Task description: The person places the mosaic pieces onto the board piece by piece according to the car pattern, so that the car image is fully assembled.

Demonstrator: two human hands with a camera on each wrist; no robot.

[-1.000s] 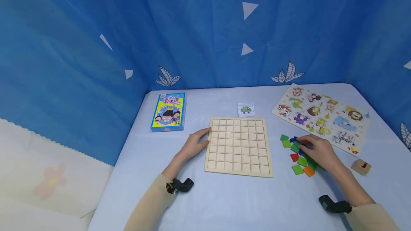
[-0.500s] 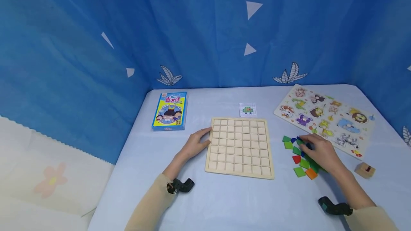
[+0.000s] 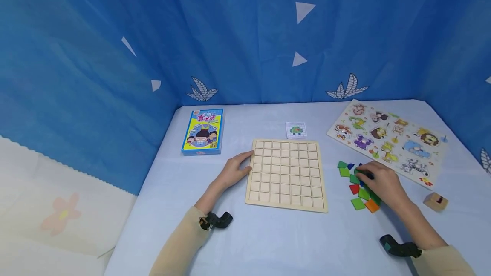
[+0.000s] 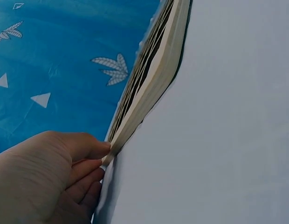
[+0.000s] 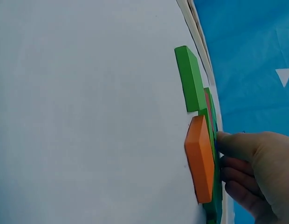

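Observation:
My left hand (image 3: 232,173) rests at the left side of a square wooden grid board (image 3: 285,175), its fingertips and thumb touching the edge. The left wrist view shows those fingertips right at the board's rim (image 4: 149,84). Over a small heap of coloured tiles, my right hand (image 3: 381,181) has thumb and forefinger brought together around a green tile (image 3: 356,171). Blue pieces lie partly hidden under its fingers. Around it are a red tile (image 3: 354,189), an orange tile (image 3: 371,206) and several green tiles (image 3: 358,204). From the right wrist, the orange tile (image 5: 199,161) appears nearest.
A small card with a green gridded picture (image 3: 296,130) lies behind the board. Back left is a blue and yellow box (image 3: 203,132). An animal puzzle board (image 3: 389,139) slants at the back right, and a wooden block (image 3: 435,202) sits right of my right hand.
My right fingertips have shifted slightly among the tiles, and thumb and forefinger now stand closer about a green tile. My left hand stays at the board's edge. The head view has turned slightly.

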